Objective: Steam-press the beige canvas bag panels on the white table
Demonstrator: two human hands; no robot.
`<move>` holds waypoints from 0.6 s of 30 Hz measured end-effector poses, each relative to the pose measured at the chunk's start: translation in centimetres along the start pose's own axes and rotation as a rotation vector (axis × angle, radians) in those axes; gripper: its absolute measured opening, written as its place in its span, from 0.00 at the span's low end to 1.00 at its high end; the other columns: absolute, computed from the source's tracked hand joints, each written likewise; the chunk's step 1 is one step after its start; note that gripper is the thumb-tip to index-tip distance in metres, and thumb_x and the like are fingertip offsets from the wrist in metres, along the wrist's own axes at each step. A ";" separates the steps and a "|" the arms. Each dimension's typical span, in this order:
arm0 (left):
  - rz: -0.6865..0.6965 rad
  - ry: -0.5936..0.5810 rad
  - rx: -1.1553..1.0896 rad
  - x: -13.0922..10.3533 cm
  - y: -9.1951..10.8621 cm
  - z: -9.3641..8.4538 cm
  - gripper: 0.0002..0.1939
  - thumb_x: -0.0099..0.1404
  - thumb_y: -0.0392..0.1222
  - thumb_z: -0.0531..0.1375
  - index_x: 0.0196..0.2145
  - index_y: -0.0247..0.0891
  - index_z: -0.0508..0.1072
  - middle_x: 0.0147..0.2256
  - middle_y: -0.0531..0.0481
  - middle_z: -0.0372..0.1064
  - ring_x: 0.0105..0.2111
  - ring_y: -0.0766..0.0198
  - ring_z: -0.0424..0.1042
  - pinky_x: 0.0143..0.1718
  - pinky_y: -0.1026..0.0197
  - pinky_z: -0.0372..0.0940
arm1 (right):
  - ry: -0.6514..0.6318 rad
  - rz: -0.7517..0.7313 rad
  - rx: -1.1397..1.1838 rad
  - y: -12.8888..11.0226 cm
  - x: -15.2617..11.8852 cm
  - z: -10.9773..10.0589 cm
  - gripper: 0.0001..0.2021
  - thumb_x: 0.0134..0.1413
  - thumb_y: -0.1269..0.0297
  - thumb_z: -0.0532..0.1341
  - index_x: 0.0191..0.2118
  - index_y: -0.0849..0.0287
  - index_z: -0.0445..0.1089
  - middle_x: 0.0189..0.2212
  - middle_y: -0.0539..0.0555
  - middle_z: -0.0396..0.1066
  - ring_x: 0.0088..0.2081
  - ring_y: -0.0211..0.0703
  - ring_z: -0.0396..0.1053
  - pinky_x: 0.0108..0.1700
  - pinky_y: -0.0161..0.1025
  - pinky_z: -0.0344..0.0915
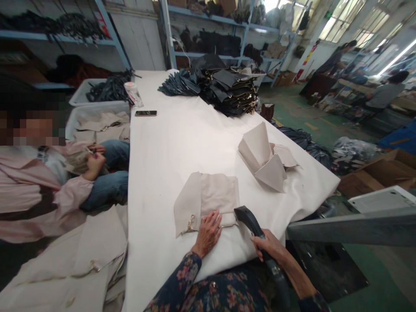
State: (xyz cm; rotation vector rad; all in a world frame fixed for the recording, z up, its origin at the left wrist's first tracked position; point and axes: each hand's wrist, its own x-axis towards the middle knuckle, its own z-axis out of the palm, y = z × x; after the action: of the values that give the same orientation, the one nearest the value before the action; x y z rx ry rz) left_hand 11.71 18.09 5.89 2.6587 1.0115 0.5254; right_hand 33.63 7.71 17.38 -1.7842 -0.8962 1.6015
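A beige fabric or leather bag piece (219, 190) lies flat on the white-covered table (156, 173). It has a gold-coloured clasp (190, 222) at its lower left and a metal zip or bar along the near edge. My left hand (209, 232) rests on that near edge, fingers stretched out and palm down. In my right hand (271, 247) is a black curved handheld tool (251, 221), my fingers wrapped round its handle. The tool's wide head is at the piece's right edge; whether it touches is unclear. Its lower end runs down beside my body.
Folded beige pieces (263, 160) stand to the right. Black bag pieces (224, 86) are heaped at the far end, near a phone (146, 113) and a canister (133, 94). At left, a seated person (48, 186) handles a piece beside bins (73, 121) and a beige stack (71, 264).
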 end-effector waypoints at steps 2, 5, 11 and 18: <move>-0.003 0.000 -0.001 0.0 0.0 -0.1 0.21 0.65 0.37 0.53 0.56 0.36 0.62 0.59 0.40 0.58 0.57 0.50 0.58 0.52 0.47 0.58 | -0.014 -0.003 0.007 -0.7 0.1 0.0 0.15 0.51 0.52 0.59 0.28 0.58 0.58 0.13 0.42 0.59 0.14 0.33 0.58 0.17 0.31 0.59; -0.010 -0.010 -0.012 0.1 0.1 -0.3 0.21 0.65 0.38 0.53 0.56 0.36 0.62 0.59 0.41 0.58 0.57 0.50 0.58 0.52 0.46 0.57 | -0.048 0.012 -0.001 -1.0 0.3 0.2 0.15 0.49 0.52 0.60 0.29 0.58 0.58 0.14 0.41 0.60 0.14 0.33 0.58 0.16 0.31 0.60; -0.020 -0.009 -0.018 0.1 0.1 -0.3 0.22 0.65 0.38 0.53 0.57 0.37 0.61 0.59 0.41 0.58 0.57 0.50 0.58 0.53 0.45 0.57 | -0.136 0.019 -0.030 0.6 0.4 0.3 0.14 0.49 0.54 0.60 0.28 0.58 0.58 0.12 0.41 0.59 0.13 0.32 0.57 0.15 0.31 0.60; -0.043 -0.020 -0.024 0.3 0.0 0.0 0.22 0.64 0.39 0.54 0.57 0.38 0.62 0.60 0.41 0.58 0.57 0.50 0.57 0.53 0.45 0.57 | -0.069 0.011 -0.077 -0.7 1.8 -0.1 0.15 0.47 0.51 0.59 0.26 0.57 0.57 0.11 0.42 0.59 0.13 0.34 0.58 0.16 0.32 0.59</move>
State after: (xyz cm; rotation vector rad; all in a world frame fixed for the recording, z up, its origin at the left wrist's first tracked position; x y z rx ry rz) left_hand 11.91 18.36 6.00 2.6100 1.0476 0.4982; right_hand 33.72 9.57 16.82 -1.7983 -0.9936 1.6649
